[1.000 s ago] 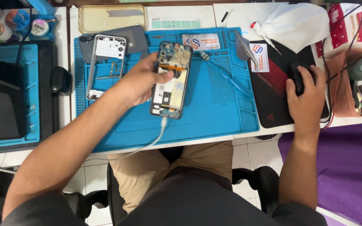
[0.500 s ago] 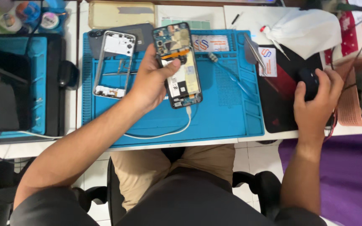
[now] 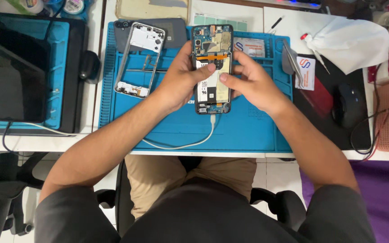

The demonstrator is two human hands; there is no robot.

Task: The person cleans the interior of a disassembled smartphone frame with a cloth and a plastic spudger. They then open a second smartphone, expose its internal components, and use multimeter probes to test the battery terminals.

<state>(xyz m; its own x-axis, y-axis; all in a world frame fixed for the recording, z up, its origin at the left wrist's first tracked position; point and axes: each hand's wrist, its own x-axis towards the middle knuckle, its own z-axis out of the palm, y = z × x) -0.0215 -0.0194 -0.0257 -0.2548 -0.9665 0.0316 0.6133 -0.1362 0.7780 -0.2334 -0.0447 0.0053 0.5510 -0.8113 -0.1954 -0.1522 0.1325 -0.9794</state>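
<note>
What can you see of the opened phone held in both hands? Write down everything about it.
The opened phone has its back cover off, baring a greenish circuit board and camera at the top, an orange ribbon strip, and a pale battery with labels. Its frame is dark. It lies lengthwise over the blue mat. The left hand and right hand grip its sides, thumbs on the battery. A white cable plugs into its bottom end.

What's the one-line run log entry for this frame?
left hand: grips opened phone | right hand: thumb on its battery | white cable: plugged in | blue mat: underneath
</note>
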